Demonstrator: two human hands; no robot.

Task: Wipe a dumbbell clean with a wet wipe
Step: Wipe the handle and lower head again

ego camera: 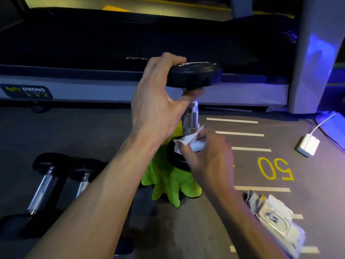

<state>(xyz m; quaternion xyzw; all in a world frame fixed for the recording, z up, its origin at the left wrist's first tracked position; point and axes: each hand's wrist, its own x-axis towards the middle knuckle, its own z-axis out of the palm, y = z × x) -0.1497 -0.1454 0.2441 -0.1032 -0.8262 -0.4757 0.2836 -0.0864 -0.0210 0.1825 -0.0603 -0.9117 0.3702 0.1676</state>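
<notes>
A dumbbell [190, 119] with black round heads and a chrome knurled handle stands upright in the middle of the view. My left hand [158, 101] grips its top head, fingers over the rim and thumb under it. My right hand [209, 156] pinches a crumpled white wet wipe [188, 142] against the lower end of the handle, just above the bottom head. The bottom head rests on a bright green cloth [168, 186] draped over something on the floor.
Two more black dumbbells [46, 184] lie on the grey floor at the lower left. A pack of wet wipes [274, 214] lies at the lower right. A white charger [308, 144] with cable sits at right. A treadmill [112, 53] spans the back.
</notes>
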